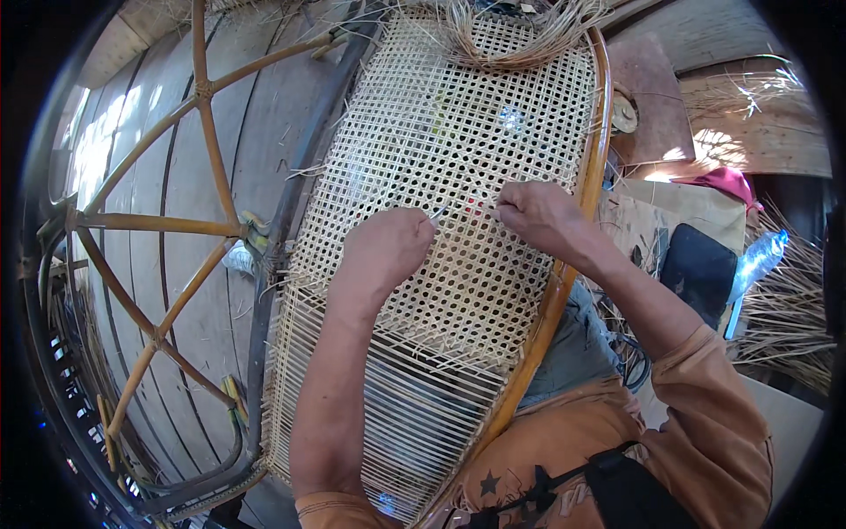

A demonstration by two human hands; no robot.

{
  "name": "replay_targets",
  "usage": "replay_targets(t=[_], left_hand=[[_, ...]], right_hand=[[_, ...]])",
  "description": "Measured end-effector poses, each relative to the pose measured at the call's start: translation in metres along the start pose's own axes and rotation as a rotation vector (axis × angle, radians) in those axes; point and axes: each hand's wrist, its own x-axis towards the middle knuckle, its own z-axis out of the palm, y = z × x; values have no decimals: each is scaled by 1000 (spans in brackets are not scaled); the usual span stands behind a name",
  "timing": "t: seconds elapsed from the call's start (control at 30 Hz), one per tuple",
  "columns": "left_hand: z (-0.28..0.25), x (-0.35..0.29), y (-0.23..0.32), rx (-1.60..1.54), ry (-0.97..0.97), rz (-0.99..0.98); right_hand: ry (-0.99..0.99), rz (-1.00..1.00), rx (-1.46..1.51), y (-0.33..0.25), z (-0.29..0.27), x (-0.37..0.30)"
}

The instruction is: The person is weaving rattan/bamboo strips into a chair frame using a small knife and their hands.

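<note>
Woven cane panel (397,141): runs from 12 o'clock down through centre to 6 o'clock, between a dark rail (328,115) (10 to 8 o'clock) and a glossy orange-brown rim (548,317) (1 to 5 o'clock).
Weave: close open-hole lattice over most of it; parallel strands (423,414) without the lattice toward 6 o'clock.
Left hand (388,251): just off centre, toward 10 o'clock, above the weave; grip clamped on a thin, silvery pointed tool (439,212), tip toward 2 o'clock.
Right hand (542,212): at 2 o'clock, over the weave; fingers curled together. Cannot tell whether a strand is pinched there.
Handling, judged: strands light, springy, smooth, likely to snap if bent sharply; the framed whole stiffer and awkwardly broad. Best hold: the rim for the whole, a strand near its free end for fine work.
Loose strand bundle (520,57): at 12 to 1 o'clock, lying over the panel's far end, masking part of it.
Cut off: near end of panel at the lower edge.
Hard to make out: small red patch (473,205) between the hands; tool's handle, inside the left fist.
</note>
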Motion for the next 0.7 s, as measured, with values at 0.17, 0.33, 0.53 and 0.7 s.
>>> replay_targets(t=[0.17,0.33,0.53,0.7], left_hand=[[-10,7,9,194,-42,31],[-7,20,17,308,-17,90],[-15,22,42,488,-96,94],[-13,31,56,564,-147,205]], right_hand=[[-94,88,-91,-5,0,3],[-123,123,-39,-4,-5,2],[-28,113,-162,-3,14,4],[-61,181,-309,-5,18,14]])
